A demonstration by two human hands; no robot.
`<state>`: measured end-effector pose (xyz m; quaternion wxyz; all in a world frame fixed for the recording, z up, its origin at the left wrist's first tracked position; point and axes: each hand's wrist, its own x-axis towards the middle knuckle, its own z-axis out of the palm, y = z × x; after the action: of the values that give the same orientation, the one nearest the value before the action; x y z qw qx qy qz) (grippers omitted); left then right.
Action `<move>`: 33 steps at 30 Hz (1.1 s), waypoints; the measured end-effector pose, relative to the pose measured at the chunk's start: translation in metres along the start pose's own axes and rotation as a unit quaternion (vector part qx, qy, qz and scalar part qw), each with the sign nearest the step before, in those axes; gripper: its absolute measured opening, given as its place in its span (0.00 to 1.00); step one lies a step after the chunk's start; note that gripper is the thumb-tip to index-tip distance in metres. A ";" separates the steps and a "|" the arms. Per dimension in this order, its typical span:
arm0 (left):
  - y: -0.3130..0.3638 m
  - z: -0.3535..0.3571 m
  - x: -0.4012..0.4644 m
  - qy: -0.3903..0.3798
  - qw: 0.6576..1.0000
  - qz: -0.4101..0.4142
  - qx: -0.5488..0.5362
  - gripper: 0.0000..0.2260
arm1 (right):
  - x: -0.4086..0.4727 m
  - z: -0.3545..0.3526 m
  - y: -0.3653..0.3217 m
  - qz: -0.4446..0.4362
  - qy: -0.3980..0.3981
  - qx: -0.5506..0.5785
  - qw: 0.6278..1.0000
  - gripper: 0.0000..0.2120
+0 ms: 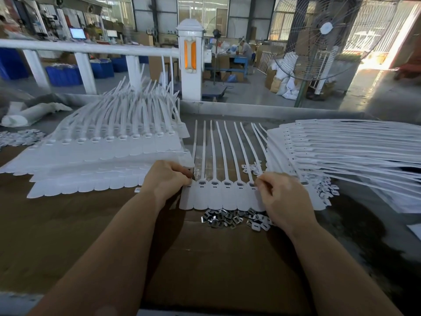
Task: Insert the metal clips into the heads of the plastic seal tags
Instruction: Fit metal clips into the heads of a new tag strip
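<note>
Pinching strip of seal tags [218,197] at centre frame: left hand [167,179] gripping its left end, right hand [284,197] its right, above metal clips [227,218].

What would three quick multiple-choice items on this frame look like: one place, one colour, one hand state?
1. The loose metal clips lie:
A. near edge of the tag strip
B. on the fan
C. on the railing

2. The seal tags are:
A. blue
B. white
C. black

3. The left hand is:
A. flat, open
B. off the table
C. pinching the strip's end

Key: 1 A, clips sit just below the tag bodies on the cardboard. 2 B, every strip is white. 3 C, fingers curl at the strip's left end; the right hand pinches at the other end.
</note>
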<state>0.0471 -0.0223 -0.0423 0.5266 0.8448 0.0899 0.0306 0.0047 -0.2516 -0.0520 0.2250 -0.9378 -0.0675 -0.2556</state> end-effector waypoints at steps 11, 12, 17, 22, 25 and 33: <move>-0.007 0.000 0.000 -0.005 1.000 0.016 -0.019 0.11 | 0.001 0.002 0.000 0.001 0.007 0.000 1.000 0.08; -0.008 0.000 -0.001 -0.002 1.000 0.020 -0.018 0.11 | 0.000 0.001 0.000 0.001 0.008 -0.001 1.000 0.08; -0.003 0.007 -0.011 0.062 0.991 0.085 0.082 0.08 | 0.000 0.000 0.000 0.005 0.010 -0.002 1.000 0.08; 0.016 0.025 -0.035 0.032 0.945 0.289 0.149 0.04 | 0.000 -0.001 0.001 0.001 0.007 -0.005 1.000 0.08; 0.024 0.037 -0.048 -0.120 0.907 0.362 0.178 0.05 | 0.001 0.000 0.002 0.003 0.005 -0.008 1.000 0.08; 0.024 0.058 -0.057 -0.197 0.835 0.457 0.232 0.10 | 0.002 0.000 0.003 0.003 0.009 -0.008 1.000 0.07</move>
<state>0.0025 -0.0944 -0.0445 0.2474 0.8752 -0.4082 0.0788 0.0073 -0.2542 -0.0518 0.2188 -0.9374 -0.0610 -0.2639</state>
